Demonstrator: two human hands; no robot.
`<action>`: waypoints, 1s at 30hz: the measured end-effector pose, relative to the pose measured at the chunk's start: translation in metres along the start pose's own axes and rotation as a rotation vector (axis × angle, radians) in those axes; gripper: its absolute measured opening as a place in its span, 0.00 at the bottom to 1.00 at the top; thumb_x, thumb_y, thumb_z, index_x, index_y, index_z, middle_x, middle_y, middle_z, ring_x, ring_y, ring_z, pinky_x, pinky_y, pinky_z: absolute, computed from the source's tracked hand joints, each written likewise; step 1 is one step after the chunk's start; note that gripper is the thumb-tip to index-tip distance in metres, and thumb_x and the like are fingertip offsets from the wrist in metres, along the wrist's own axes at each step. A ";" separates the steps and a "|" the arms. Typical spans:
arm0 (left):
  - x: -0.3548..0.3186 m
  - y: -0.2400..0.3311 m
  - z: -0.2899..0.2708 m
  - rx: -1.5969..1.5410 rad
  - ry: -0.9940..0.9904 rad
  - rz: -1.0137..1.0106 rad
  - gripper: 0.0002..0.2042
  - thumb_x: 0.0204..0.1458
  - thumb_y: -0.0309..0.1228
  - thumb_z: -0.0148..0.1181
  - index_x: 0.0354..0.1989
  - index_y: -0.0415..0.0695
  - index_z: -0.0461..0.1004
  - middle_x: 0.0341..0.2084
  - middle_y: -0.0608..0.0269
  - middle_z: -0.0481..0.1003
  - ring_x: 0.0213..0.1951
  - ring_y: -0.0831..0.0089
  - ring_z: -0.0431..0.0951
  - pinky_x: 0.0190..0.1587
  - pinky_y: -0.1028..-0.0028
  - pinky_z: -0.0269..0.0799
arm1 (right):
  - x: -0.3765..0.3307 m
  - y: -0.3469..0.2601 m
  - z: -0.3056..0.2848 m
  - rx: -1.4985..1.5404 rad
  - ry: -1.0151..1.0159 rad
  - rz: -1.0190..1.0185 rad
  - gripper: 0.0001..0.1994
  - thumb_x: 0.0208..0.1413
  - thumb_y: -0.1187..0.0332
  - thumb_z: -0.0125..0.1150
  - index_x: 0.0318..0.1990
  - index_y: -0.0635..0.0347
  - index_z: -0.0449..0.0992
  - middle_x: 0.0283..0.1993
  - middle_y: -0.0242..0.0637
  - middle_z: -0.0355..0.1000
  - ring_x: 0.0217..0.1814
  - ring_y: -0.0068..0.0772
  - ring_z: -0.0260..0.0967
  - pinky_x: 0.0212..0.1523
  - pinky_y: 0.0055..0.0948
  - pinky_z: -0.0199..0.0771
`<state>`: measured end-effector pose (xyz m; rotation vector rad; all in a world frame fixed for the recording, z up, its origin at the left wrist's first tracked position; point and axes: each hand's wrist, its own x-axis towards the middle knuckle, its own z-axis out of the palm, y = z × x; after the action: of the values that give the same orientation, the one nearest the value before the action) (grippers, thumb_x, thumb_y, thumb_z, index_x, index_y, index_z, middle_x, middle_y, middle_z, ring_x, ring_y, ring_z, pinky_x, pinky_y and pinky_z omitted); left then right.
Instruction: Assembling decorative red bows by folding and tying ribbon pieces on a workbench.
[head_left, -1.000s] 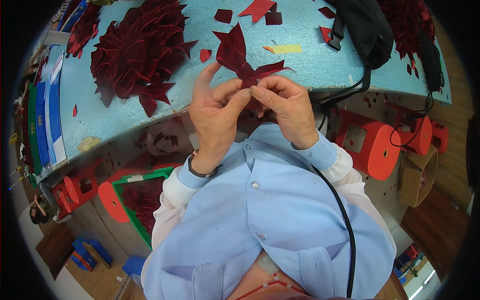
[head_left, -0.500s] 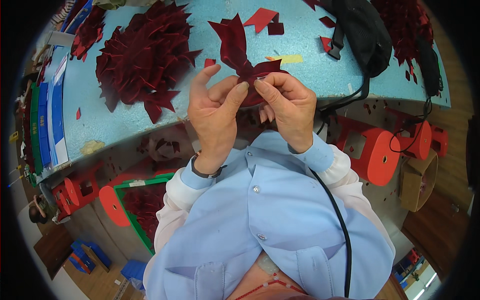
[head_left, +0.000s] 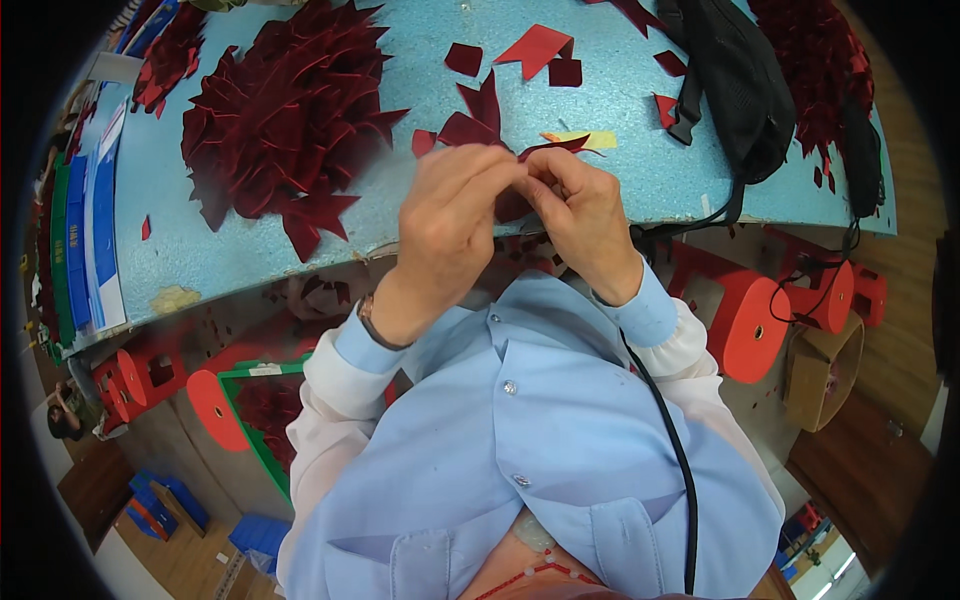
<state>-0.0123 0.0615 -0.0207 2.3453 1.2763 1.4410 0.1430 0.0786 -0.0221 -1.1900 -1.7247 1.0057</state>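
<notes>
A dark red velvet ribbon bow [head_left: 484, 108] is between my hands at the near edge of the table. Its notched tail points away from me, and its middle is hidden behind my fingers. My left hand [head_left: 442, 225] is closed around the left part of the bow, its fingers folded over toward the right. Thumb and fingers of my right hand [head_left: 585, 215] pinch the bow's right side, close against the left fingertips. To the left lies a big heap of dark red velvet bows [head_left: 285, 115].
The pale blue table [head_left: 385, 215] carries red ribbon scraps [head_left: 540, 48], a yellow strip [head_left: 588, 140] and a black bag [head_left: 740, 100]. Another dark red heap [head_left: 805, 55] lies far right. Below are red stools [head_left: 748, 325], a green crate [head_left: 250, 425] and a cardboard box [head_left: 825, 375].
My left hand has turned over and closed across the bow; its fingers were raised before. The bow's upright tail has dropped lower behind the hands. My right hand still pinches.
</notes>
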 end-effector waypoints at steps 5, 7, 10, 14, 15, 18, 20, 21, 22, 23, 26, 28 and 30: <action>-0.002 -0.015 0.008 0.072 -0.143 -0.088 0.13 0.41 0.16 0.52 0.37 0.38 0.73 0.36 0.58 0.74 0.38 0.60 0.74 0.41 0.65 0.67 | -0.001 0.001 -0.004 -0.093 -0.064 0.026 0.04 0.52 0.77 0.58 0.31 0.68 0.70 0.21 0.35 0.68 0.21 0.21 0.64 0.23 0.21 0.65; -0.004 -0.017 0.008 0.085 -0.173 -0.073 0.14 0.42 0.16 0.51 0.40 0.38 0.73 0.37 0.58 0.74 0.39 0.61 0.74 0.42 0.66 0.67 | -0.003 0.002 -0.007 -0.148 -0.063 0.011 0.04 0.51 0.78 0.58 0.32 0.67 0.69 0.22 0.39 0.70 0.22 0.24 0.67 0.24 0.23 0.67; -0.005 -0.018 0.008 0.092 -0.195 -0.069 0.16 0.42 0.15 0.51 0.41 0.38 0.72 0.38 0.58 0.74 0.40 0.61 0.73 0.43 0.66 0.66 | -0.004 0.000 -0.010 -0.216 -0.079 0.003 0.05 0.51 0.78 0.58 0.33 0.67 0.68 0.23 0.41 0.71 0.23 0.27 0.70 0.25 0.24 0.68; -0.004 -0.014 0.009 0.084 -0.206 -0.068 0.16 0.42 0.14 0.50 0.42 0.38 0.72 0.38 0.57 0.74 0.41 0.60 0.73 0.44 0.66 0.66 | -0.010 -0.002 -0.022 -0.319 -0.108 0.005 0.06 0.50 0.79 0.58 0.34 0.67 0.68 0.24 0.42 0.71 0.24 0.31 0.72 0.25 0.26 0.70; -0.004 -0.013 0.009 0.077 -0.205 -0.072 0.16 0.41 0.14 0.50 0.42 0.37 0.72 0.39 0.57 0.74 0.41 0.60 0.73 0.44 0.66 0.66 | -0.012 -0.002 -0.027 -0.341 -0.113 0.013 0.06 0.50 0.79 0.59 0.34 0.67 0.68 0.24 0.42 0.71 0.24 0.32 0.71 0.25 0.26 0.70; -0.007 -0.013 0.006 0.032 -0.193 -0.097 0.16 0.41 0.14 0.51 0.41 0.37 0.72 0.40 0.56 0.73 0.42 0.59 0.73 0.45 0.66 0.65 | -0.018 -0.013 -0.033 -0.335 -0.074 -0.006 0.06 0.49 0.80 0.59 0.34 0.67 0.69 0.25 0.42 0.71 0.25 0.34 0.71 0.26 0.27 0.70; -0.008 -0.016 0.004 -0.047 -0.180 -0.127 0.16 0.39 0.13 0.51 0.40 0.36 0.72 0.41 0.54 0.72 0.44 0.59 0.72 0.46 0.65 0.65 | -0.018 -0.024 -0.038 -0.279 0.028 -0.059 0.06 0.48 0.81 0.59 0.35 0.67 0.71 0.27 0.43 0.71 0.27 0.35 0.71 0.27 0.28 0.70; -0.008 -0.015 0.003 -0.049 -0.181 -0.126 0.16 0.39 0.13 0.51 0.40 0.36 0.72 0.41 0.54 0.72 0.44 0.59 0.72 0.46 0.65 0.65 | -0.018 -0.023 -0.037 -0.280 0.029 -0.058 0.06 0.48 0.81 0.59 0.35 0.67 0.71 0.27 0.43 0.71 0.27 0.35 0.71 0.27 0.28 0.70; -0.009 -0.014 0.002 -0.011 -0.218 -0.107 0.17 0.41 0.13 0.51 0.41 0.36 0.72 0.43 0.54 0.73 0.45 0.59 0.72 0.47 0.65 0.65 | -0.016 -0.021 -0.034 -0.259 0.040 -0.216 0.07 0.47 0.81 0.59 0.35 0.67 0.71 0.28 0.43 0.71 0.28 0.36 0.71 0.28 0.29 0.70; -0.009 -0.012 0.001 0.029 -0.255 -0.088 0.17 0.42 0.13 0.50 0.42 0.37 0.73 0.44 0.54 0.73 0.47 0.59 0.73 0.49 0.64 0.65 | -0.014 -0.018 -0.030 -0.235 0.051 -0.374 0.08 0.46 0.81 0.60 0.35 0.68 0.72 0.30 0.43 0.71 0.30 0.37 0.71 0.29 0.30 0.70; -0.006 -0.010 -0.002 0.072 -0.308 -0.068 0.18 0.42 0.13 0.49 0.43 0.37 0.73 0.45 0.54 0.73 0.49 0.59 0.72 0.51 0.64 0.65 | -0.010 -0.005 -0.013 -0.214 0.043 -0.530 0.08 0.44 0.82 0.60 0.35 0.68 0.72 0.32 0.43 0.71 0.32 0.39 0.70 0.31 0.31 0.70; -0.004 -0.009 -0.001 0.078 -0.334 -0.068 0.18 0.41 0.12 0.49 0.43 0.37 0.73 0.46 0.54 0.73 0.51 0.60 0.72 0.52 0.64 0.64 | -0.008 0.003 -0.004 -0.223 -0.001 -0.528 0.08 0.42 0.82 0.60 0.33 0.68 0.71 0.33 0.43 0.70 0.33 0.42 0.68 0.33 0.32 0.70; -0.004 -0.012 -0.001 0.079 -0.339 -0.053 0.18 0.40 0.13 0.50 0.43 0.36 0.73 0.46 0.54 0.72 0.50 0.60 0.71 0.51 0.64 0.64 | -0.004 0.005 -0.004 -0.260 -0.023 -0.507 0.08 0.42 0.82 0.61 0.32 0.68 0.71 0.33 0.43 0.70 0.33 0.43 0.68 0.32 0.33 0.69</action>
<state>-0.0212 0.0657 -0.0288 2.4487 1.3064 0.9392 0.1489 0.0769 -0.0262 -0.8225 -2.0781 0.5026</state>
